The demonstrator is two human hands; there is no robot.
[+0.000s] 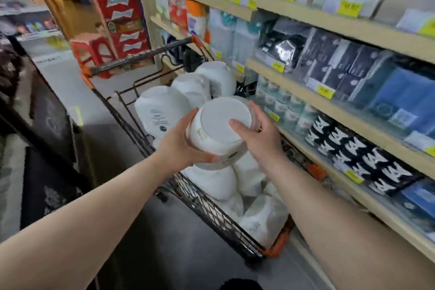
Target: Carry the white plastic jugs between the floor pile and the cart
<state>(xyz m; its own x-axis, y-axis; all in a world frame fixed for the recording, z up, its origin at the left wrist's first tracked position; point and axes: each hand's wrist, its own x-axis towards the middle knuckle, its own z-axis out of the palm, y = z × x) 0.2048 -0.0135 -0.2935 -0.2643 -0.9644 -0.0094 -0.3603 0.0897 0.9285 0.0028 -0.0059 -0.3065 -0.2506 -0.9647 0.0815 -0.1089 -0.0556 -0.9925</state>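
Observation:
I hold a white ceramic bowl [221, 129] with its flat base turned toward me, above a black wire shopping cart [211, 216]. My left hand [181, 141] grips its left side and lower rim. My right hand [256, 134] grips its right side, thumb lying on the base. Several more white bowls [164, 106] lie stacked in the cart beneath and beyond it.
Wooden shelves [329, 110] on the right carry boxed goods, black-and-white patterned mugs [362, 158] and yellow price tags. Red boxes [122, 14] and a red stool [91, 52] stand at the aisle's far end. Dark rugs [47, 186] lie at the left.

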